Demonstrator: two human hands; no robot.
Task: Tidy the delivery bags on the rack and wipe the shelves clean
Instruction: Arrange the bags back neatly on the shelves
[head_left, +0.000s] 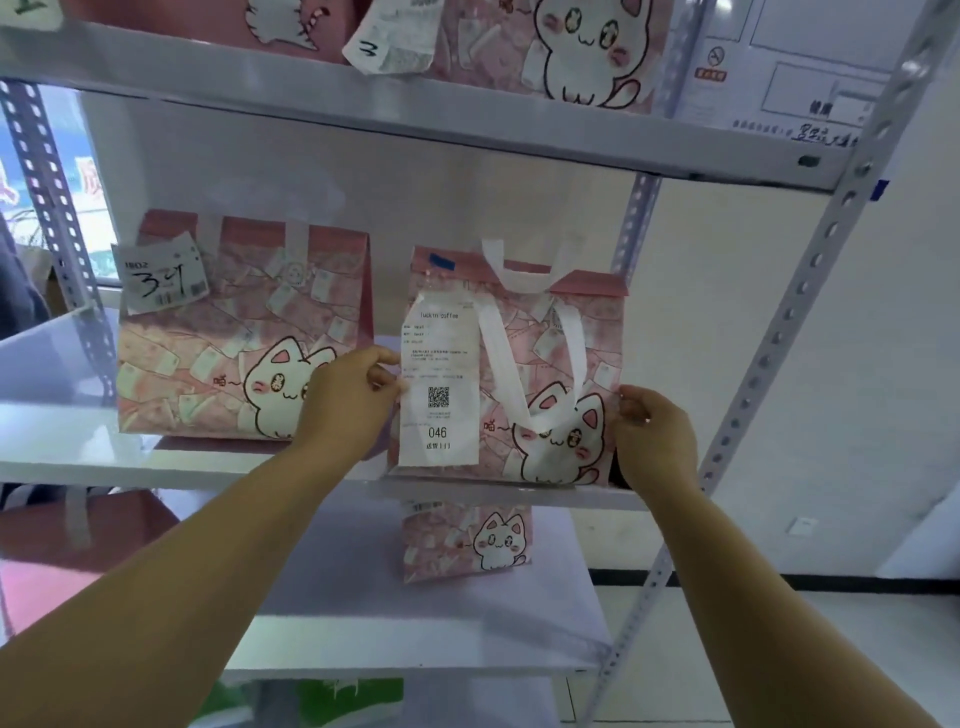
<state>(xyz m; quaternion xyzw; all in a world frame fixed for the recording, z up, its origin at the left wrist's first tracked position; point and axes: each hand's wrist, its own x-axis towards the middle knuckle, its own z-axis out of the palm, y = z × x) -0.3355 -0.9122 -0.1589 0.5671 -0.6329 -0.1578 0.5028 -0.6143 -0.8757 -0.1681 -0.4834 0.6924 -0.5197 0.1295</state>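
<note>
Right now L grip (348, 400) & R grip (655, 437) pinch pink bag (597, 364) edges (on mid shelf (67, 421)).

White metal rack (810, 291) with pink cat-print bags on its shelves.

The middle shelf (78, 467) carries two upright bags, set apart. The left bag (218, 338) stands back from the front edge, with a handwritten label (161, 280) at its top left corner. The right bag (566, 364) stands at the front edge near the right post, and a long white receipt (441, 410) hangs down its front. The top shelf (363, 104) holds more of the same bags (561, 47), and a paper slip (395, 41) droops over its edge. On the lower shelf (415, 649) a smaller bag (467, 540) stands near the back. A dark red bag (88, 525) shows at the far left beneath the middle shelf.
</note>
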